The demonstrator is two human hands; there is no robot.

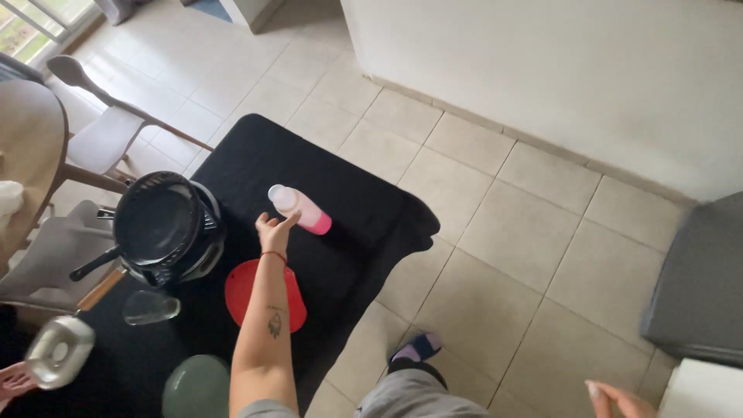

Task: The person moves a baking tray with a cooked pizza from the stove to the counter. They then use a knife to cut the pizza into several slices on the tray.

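Observation:
My left hand (pixel 274 232) reaches out over a table covered in black cloth (pixel 255 159). Its fingers are apart and its fingertips are at the white-capped end of a pink bottle (pixel 303 210) that stands on the cloth. I cannot see a firm grip on the bottle. A red cord is tied around that wrist. Under the forearm lies a flat red round piece (pixel 246 290). My right hand (pixel 619 399) hangs low at the bottom right over the tiled floor, fingers loose, holding nothing.
A black pan stacked on dark pots (pixel 164 226) stands left of the bottle. A clear glass (pixel 151 307), a lidded glass jar (pixel 58 352) and a green round thing (pixel 197 387) sit nearer. Another hand (pixel 11 383) shows at the bottom left. Chairs (pixel 101 135) stand left, grey furniture (pixel 696 286) right.

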